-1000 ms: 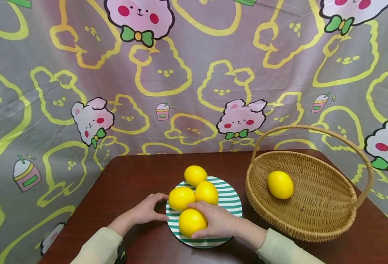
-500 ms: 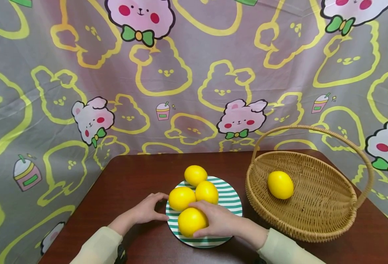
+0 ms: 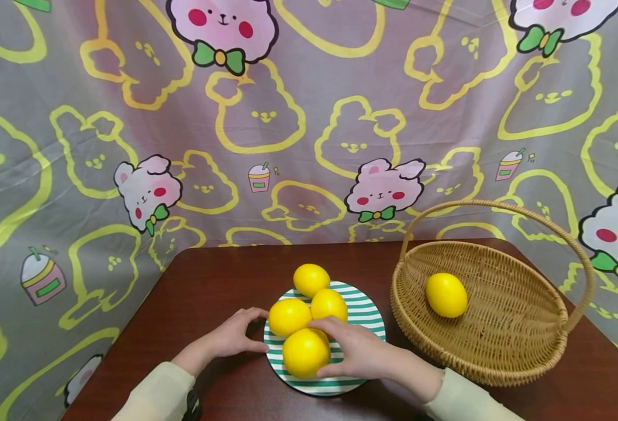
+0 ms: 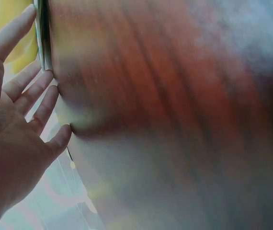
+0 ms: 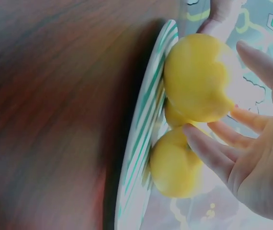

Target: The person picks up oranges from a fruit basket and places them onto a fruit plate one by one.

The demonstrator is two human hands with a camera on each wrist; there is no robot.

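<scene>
On a round plate with green and white stripes (image 3: 365, 310) sits a yellow lemon (image 3: 306, 353), nearest the person. My right hand (image 3: 363, 351) is beside it, thumb and fingers spread around its right side; the right wrist view shows a gap between the lemon (image 5: 199, 76) and the thumb. Behind it are more lemons: one at the left (image 3: 290, 317), one at the right (image 3: 330, 306), and one at the far rim (image 3: 311, 280). My left hand (image 3: 230, 336) rests at the plate's left edge, its fingers extended along the rim (image 4: 43, 38).
A wicker basket (image 3: 519, 304) with a tall arched handle stands to the right of the plate, holding one lemon (image 3: 446, 295). All of it is on a dark brown table (image 3: 224, 275). A cartoon-printed cloth (image 3: 309, 140) hangs behind the table.
My right hand has loosened from the near lemon and drawn back slightly to the right. That lemon stays on the plate, shifted a little left. The left hand keeps its place.
</scene>
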